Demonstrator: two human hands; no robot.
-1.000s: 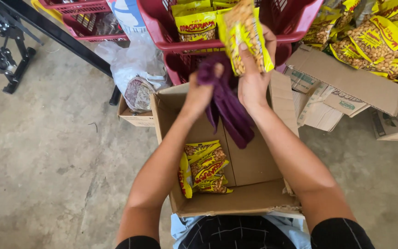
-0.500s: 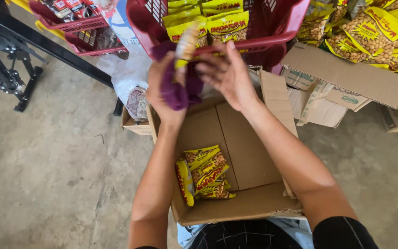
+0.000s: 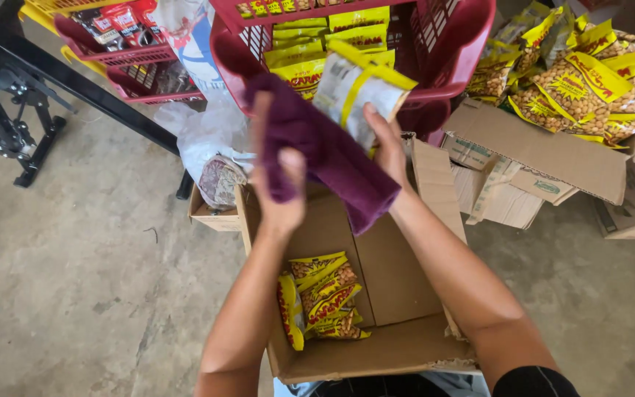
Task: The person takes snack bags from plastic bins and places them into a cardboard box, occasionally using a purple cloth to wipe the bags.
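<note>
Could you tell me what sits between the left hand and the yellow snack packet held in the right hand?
In the head view, a purple cloth lies between left hand and packet.

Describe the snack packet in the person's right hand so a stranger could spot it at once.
Start at the big red plastic basket at the top of the view. Just in front of it the right hand holds up one snack packet, beside the purple cloth gripped by the left hand. Unlike the bright yellow packets around it, this one shows a pale, silvery side crossed by a yellow stripe.
</note>
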